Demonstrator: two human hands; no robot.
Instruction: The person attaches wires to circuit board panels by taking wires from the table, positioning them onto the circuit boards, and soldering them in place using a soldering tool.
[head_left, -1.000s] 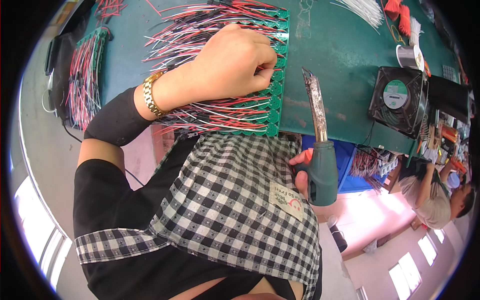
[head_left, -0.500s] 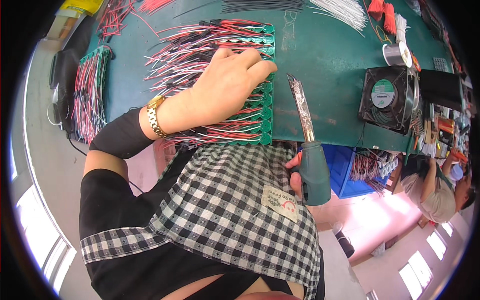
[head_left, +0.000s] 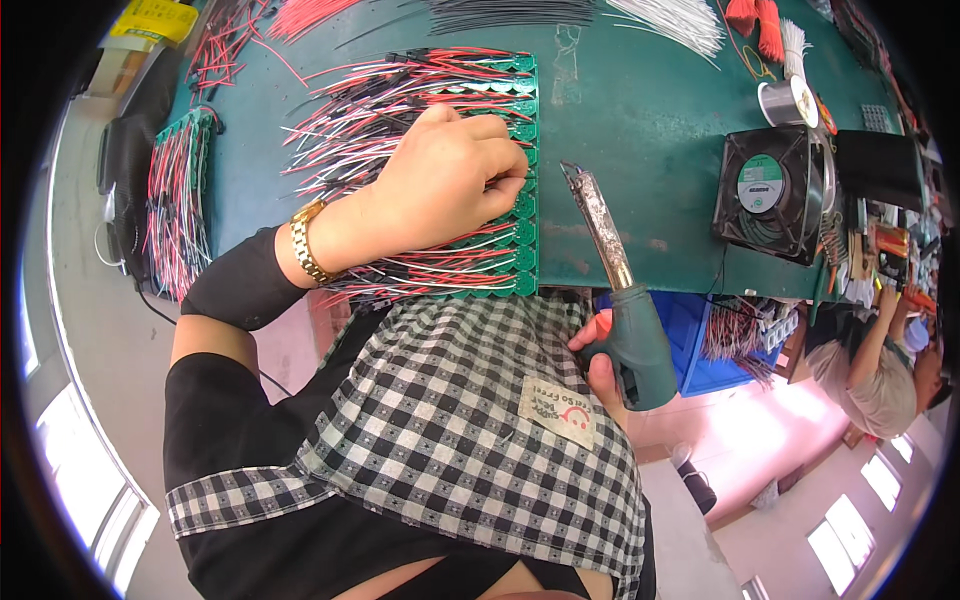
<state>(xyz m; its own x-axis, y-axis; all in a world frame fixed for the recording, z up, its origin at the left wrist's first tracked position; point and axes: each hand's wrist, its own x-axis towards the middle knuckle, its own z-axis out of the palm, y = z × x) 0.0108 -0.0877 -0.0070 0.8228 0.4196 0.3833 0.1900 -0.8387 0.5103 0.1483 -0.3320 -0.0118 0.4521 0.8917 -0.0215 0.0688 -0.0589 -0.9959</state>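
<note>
My left hand (head_left: pixel 445 175), with a gold watch on its wrist, is over a green circuit board panel (head_left: pixel 525 255) at the table's near edge. Its fingers are curled closed near the panel's right-hand part; what they pinch, if anything, is hidden. Rows of red, white and black wires (head_left: pixel 360 140) run leftward from the panel, some of them under my hand. To the right, my right hand (head_left: pixel 598 365) is closed round the dark green handle of a soldering iron (head_left: pixel 640 345). The iron's worn metal tip points up over the table, apart from the panel.
A second wired panel (head_left: pixel 180 190) lies at the left. Loose red, black and white wires (head_left: pixel 665 25) lie along the far side. A solder spool (head_left: pixel 788 103) and a square black fan (head_left: pixel 768 185) stand at right. Beyond a blue bin (head_left: pixel 690 340), another person (head_left: pixel 865 380) works.
My left hand has drawn back slightly from the panel's right edge, and its fingers have curled in more. The soldering iron has shifted only slightly, its tip a little left.
</note>
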